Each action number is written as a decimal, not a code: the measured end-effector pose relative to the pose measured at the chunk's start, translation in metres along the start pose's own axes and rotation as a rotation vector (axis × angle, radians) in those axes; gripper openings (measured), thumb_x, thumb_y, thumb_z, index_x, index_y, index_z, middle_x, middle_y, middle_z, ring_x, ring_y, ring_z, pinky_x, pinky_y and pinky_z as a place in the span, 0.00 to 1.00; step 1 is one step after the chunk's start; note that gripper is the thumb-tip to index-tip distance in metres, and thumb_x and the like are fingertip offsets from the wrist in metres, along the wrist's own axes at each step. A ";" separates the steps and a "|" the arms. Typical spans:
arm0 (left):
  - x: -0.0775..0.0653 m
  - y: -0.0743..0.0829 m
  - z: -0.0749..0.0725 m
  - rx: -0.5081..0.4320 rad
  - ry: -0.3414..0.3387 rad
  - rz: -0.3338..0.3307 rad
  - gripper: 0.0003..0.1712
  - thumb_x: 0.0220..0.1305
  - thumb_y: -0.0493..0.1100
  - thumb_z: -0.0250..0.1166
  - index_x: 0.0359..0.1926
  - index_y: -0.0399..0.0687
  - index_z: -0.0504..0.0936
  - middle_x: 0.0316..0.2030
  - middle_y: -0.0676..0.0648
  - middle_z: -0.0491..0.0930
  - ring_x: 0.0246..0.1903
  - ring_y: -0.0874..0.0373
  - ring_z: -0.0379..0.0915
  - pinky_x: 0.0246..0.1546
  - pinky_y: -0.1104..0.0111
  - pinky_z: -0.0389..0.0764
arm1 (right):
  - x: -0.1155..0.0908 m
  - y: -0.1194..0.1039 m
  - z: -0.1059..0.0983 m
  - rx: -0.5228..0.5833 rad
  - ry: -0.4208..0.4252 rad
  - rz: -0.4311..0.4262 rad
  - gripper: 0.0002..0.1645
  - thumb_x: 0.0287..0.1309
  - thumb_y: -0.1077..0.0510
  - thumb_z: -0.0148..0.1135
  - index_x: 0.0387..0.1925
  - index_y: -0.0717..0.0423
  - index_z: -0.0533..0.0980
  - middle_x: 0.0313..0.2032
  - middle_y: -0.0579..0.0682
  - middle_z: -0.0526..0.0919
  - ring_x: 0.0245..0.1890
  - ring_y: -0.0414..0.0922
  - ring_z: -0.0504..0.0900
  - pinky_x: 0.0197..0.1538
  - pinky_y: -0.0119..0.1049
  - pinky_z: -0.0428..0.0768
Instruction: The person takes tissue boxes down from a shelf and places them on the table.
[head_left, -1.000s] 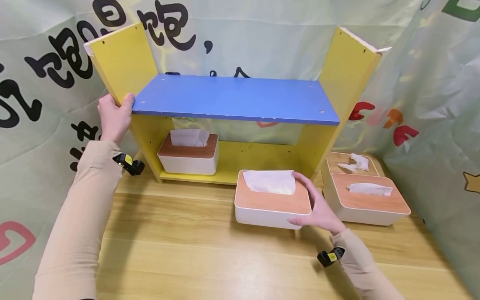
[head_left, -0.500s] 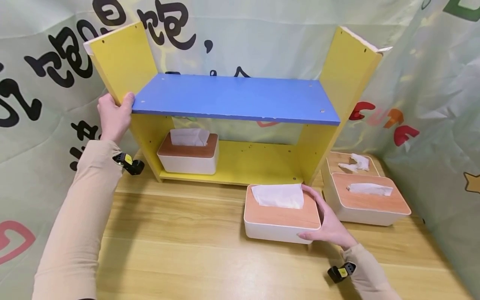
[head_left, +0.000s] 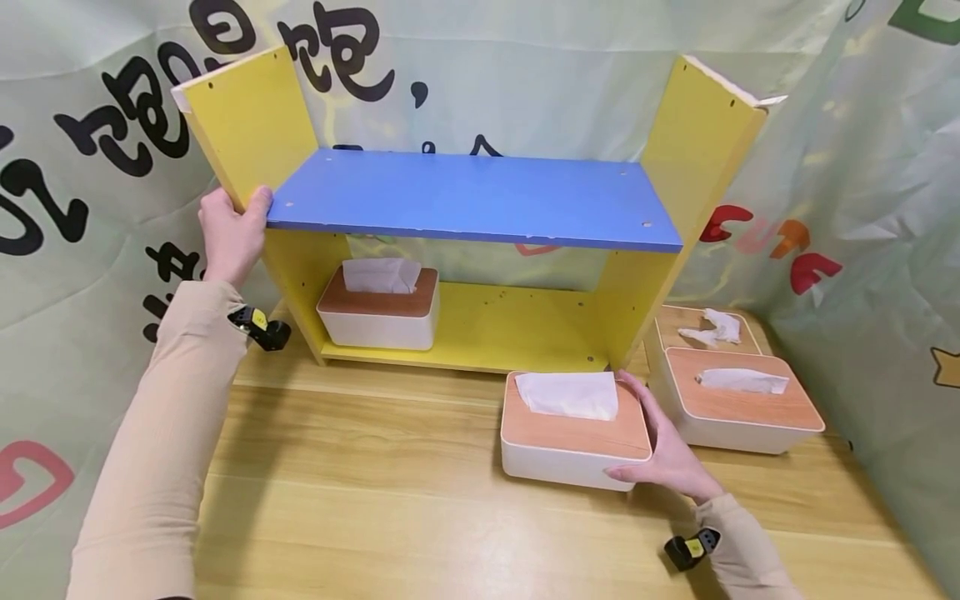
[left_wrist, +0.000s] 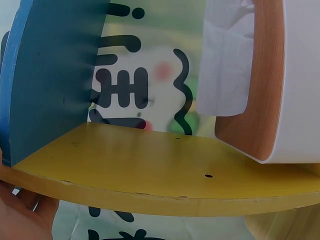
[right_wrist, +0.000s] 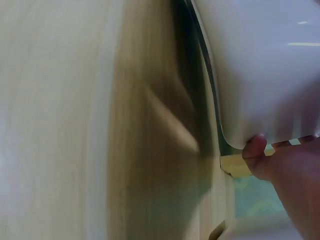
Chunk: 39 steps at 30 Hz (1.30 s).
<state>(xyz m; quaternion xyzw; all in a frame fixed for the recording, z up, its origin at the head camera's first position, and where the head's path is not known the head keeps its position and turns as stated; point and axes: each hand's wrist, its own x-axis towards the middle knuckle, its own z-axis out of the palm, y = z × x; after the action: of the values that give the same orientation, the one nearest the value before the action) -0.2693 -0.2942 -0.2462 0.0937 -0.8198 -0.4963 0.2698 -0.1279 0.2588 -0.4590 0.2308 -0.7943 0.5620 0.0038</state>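
My left hand (head_left: 234,233) grips the front edge of the left yellow side panel of a small shelf unit (head_left: 472,200), beside the end of its blue board. In the left wrist view, some fingers (left_wrist: 45,212) show at that yellow panel. My right hand (head_left: 667,450) holds a white tissue box (head_left: 576,432) with a wood-look lid by its right end, thumb on the front. This box is in front of the shelf's right half, over the tabletop; whether it touches the wood I cannot tell. Another tissue box (head_left: 378,308) stands on the yellow bottom board at the left.
To the right of the shelf, a tissue box (head_left: 742,408) stands in front of another tissue box (head_left: 693,329) with crumpled tissue. A printed cloth (head_left: 510,75) hangs behind and at both sides. Wooden tabletop (head_left: 360,500) spreads in front of the shelf.
My right hand has brought the tissue box back from the shelf's front edge, towards me and to the right. The left hand keeps its grip on the panel.
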 end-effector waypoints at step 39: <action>0.002 -0.002 0.000 0.011 -0.009 -0.016 0.16 0.71 0.58 0.57 0.44 0.52 0.78 0.37 0.61 0.78 0.36 0.75 0.75 0.38 0.80 0.72 | -0.008 0.011 -0.031 -0.058 -0.090 0.117 0.81 0.36 0.68 0.78 0.80 0.38 0.34 0.80 0.60 0.31 0.68 0.15 0.47 0.60 0.12 0.59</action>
<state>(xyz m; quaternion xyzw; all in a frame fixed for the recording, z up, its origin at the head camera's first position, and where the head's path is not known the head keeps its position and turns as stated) -0.2708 -0.2964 -0.2473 0.0995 -0.8229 -0.4945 0.2616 -0.1330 0.2923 -0.4595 0.2088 -0.8218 0.5269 -0.0580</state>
